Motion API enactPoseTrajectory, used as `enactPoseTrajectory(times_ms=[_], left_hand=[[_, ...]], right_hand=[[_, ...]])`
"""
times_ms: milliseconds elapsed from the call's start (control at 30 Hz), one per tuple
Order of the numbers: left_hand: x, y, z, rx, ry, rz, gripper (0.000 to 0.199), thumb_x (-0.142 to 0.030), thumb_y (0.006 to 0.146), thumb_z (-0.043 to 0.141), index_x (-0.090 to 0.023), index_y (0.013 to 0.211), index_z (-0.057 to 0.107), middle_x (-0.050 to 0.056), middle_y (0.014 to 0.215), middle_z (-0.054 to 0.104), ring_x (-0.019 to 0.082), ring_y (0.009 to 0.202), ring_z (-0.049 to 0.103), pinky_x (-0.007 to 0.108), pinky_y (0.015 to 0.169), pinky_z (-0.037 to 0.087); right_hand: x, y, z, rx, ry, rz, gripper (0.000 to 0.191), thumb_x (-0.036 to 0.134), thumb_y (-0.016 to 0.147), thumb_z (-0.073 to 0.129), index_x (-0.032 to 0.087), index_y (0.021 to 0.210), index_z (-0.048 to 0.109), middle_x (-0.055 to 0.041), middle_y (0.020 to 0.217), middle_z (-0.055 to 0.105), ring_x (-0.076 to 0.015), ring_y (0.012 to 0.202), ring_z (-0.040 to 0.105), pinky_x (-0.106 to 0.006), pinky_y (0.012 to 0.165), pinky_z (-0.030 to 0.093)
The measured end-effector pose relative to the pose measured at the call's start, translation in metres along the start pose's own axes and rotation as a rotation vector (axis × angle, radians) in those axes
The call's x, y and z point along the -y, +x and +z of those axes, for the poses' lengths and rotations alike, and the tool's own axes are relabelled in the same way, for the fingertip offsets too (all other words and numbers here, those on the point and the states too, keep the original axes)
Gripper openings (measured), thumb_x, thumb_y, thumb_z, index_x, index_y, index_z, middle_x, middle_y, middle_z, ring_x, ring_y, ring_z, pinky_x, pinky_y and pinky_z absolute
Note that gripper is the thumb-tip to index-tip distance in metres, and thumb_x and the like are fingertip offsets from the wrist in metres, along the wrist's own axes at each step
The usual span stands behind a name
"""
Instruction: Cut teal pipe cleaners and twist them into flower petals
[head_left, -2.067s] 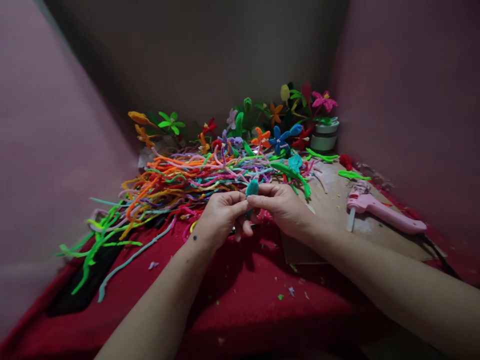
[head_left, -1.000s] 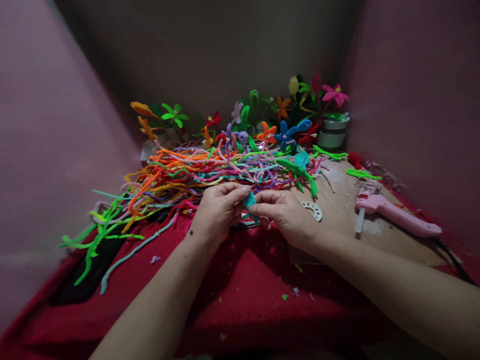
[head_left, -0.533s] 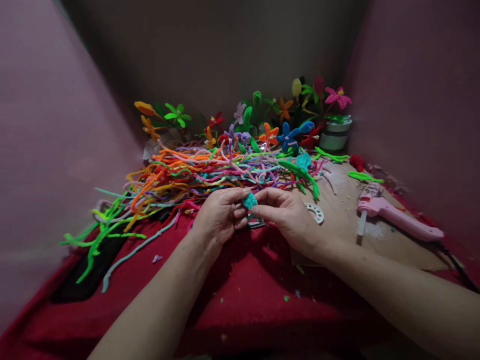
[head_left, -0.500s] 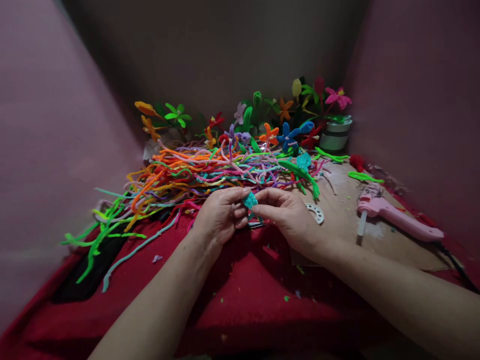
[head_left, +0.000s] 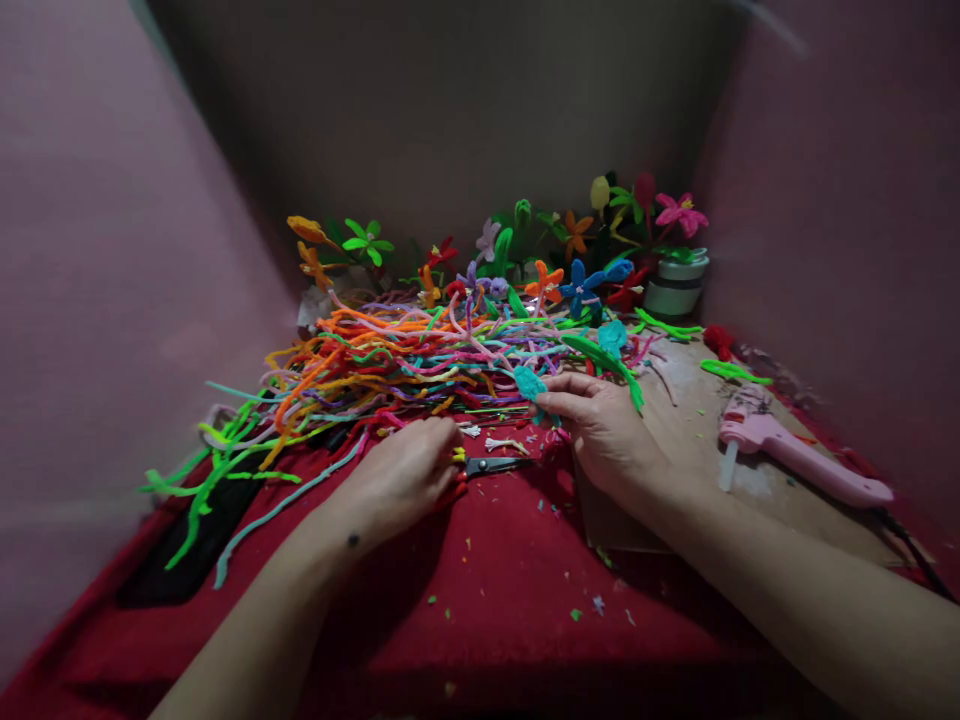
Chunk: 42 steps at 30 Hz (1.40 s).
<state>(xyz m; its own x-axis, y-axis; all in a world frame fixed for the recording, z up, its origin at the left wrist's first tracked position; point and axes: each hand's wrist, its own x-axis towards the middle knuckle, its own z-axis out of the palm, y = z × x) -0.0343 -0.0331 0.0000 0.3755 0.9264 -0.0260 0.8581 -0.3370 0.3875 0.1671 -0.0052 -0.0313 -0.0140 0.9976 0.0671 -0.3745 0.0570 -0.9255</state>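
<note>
Between the thumb and fingers of my right hand (head_left: 604, 425) is a turquoise petal shape (head_left: 529, 382) of fuzzy pipe cleaner, held just in front of the pipe cleaner pile. My left hand (head_left: 409, 465) is closed around the red and yellow handles of a pair of scissors (head_left: 491, 466). Their dark blades point right, low over the red cloth (head_left: 495, 590). My left fingertips are mostly hidden behind the hand. Small white stamen bundles (head_left: 504, 445) lie just beyond the blades.
A heap of colourful pipe cleaners (head_left: 390, 350) spreads behind my hands. On the cardboard (head_left: 679, 420) at right rests a pink glue gun (head_left: 810, 465), its cord trailing right. Finished pipe cleaner flowers (head_left: 581, 285) and a pale pot (head_left: 677, 280) stand at the back. Another turquoise piece (head_left: 612, 338) lies behind.
My left hand has let go of the turquoise petal and moved down-left onto the scissors. My right hand keeps the petal, now slightly farther right. The white ring on the cardboard is no longer visible.
</note>
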Motion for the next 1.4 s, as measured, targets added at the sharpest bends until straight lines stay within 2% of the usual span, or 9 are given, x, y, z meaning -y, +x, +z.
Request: enactPoseTrajectory(times_ms=[100,233,433,467,567,667,867,1167,1400], left_hand=[[0.009,-0.011,0.012,-0.022,0.304,0.120,0.015,-0.019,0.082,0.038,-0.017,0.079,0.053,0.007,0.084,0.055,0.017,0.071,0.046,0.031,0.065,0.034],[0.016,-0.014,0.017,-0.049,0.382,0.205,0.015,-0.024,0.084,0.039,-0.017,0.081,0.051,0.008,0.084,0.055,0.019,0.070,0.045,0.032,0.063,0.033],[0.035,-0.017,0.003,-0.117,0.397,0.116,0.006,-0.018,0.077,0.042,-0.019,0.073,0.045,0.003,0.071,0.053,0.017,0.062,0.045,0.029,0.057,0.033],[0.036,-0.018,0.003,-0.139,0.370,0.096,0.004,-0.017,0.076,0.043,-0.019,0.076,0.046,0.003,0.072,0.054,0.017,0.063,0.048,0.028,0.057,0.035],[0.032,-0.017,0.006,-0.235,0.278,0.100,0.029,-0.018,0.077,0.043,-0.016,0.105,0.045,0.006,0.088,0.061,0.018,0.074,0.056,0.027,0.063,0.042],[0.018,-0.015,0.012,-0.299,0.348,0.161,0.041,-0.014,0.082,0.036,-0.014,0.122,0.039,0.012,0.108,0.060,0.021,0.093,0.058,0.032,0.077,0.046],[-0.004,-0.012,0.015,-0.208,0.522,0.147,0.043,-0.005,0.079,0.035,-0.010,0.120,0.046,0.015,0.096,0.063,0.025,0.088,0.060,0.040,0.077,0.049],[0.014,-0.010,0.036,-0.207,0.425,0.142,0.050,-0.005,0.079,0.033,-0.009,0.129,0.032,0.017,0.104,0.059,0.025,0.100,0.056,0.038,0.076,0.051],[0.012,-0.008,0.041,-0.202,0.417,0.114,0.050,-0.005,0.081,0.029,-0.013,0.130,0.030,0.015,0.103,0.059,0.023,0.100,0.056,0.037,0.077,0.050]], right_hand=[[-0.004,0.000,-0.001,0.011,-0.008,0.016,0.010,0.015,0.058,0.068,0.017,0.067,0.065,0.0003,0.064,0.059,-0.0110,0.059,0.050,-0.026,0.060,0.038],[-0.001,-0.002,0.000,0.006,-0.036,0.012,0.009,0.016,0.058,0.068,0.017,0.067,0.065,-0.0001,0.066,0.059,-0.0115,0.060,0.050,-0.027,0.061,0.038],[0.007,-0.003,0.003,-0.058,-0.122,0.045,0.005,0.016,0.057,0.068,0.018,0.061,0.065,0.0006,0.063,0.059,-0.0113,0.060,0.050,-0.027,0.062,0.038],[0.005,-0.003,0.003,-0.051,-0.135,0.052,0.006,0.018,0.058,0.069,0.018,0.063,0.066,0.0004,0.065,0.060,-0.0118,0.061,0.051,-0.027,0.063,0.039],[-0.004,-0.005,0.000,-0.014,-0.160,0.068,0.014,0.024,0.060,0.071,0.018,0.072,0.069,-0.0003,0.068,0.063,-0.0126,0.062,0.053,-0.027,0.061,0.039],[-0.011,-0.007,-0.001,0.011,-0.137,0.125,0.015,0.024,0.060,0.072,0.018,0.074,0.068,0.0004,0.065,0.064,-0.0113,0.056,0.053,-0.026,0.056,0.039],[-0.012,-0.008,0.000,0.001,-0.041,0.147,0.014,0.018,0.058,0.074,0.019,0.071,0.068,0.0021,0.063,0.065,-0.0100,0.054,0.055,-0.024,0.056,0.042],[-0.012,-0.009,0.001,0.027,-0.017,0.188,0.014,0.016,0.059,0.072,0.020,0.072,0.070,0.0007,0.065,0.067,-0.0114,0.058,0.058,-0.025,0.059,0.045],[-0.012,-0.009,0.003,0.033,-0.099,0.142,0.008,0.016,0.060,0.072,0.019,0.067,0.069,0.0008,0.060,0.064,-0.0104,0.052,0.054,-0.023,0.051,0.041]])
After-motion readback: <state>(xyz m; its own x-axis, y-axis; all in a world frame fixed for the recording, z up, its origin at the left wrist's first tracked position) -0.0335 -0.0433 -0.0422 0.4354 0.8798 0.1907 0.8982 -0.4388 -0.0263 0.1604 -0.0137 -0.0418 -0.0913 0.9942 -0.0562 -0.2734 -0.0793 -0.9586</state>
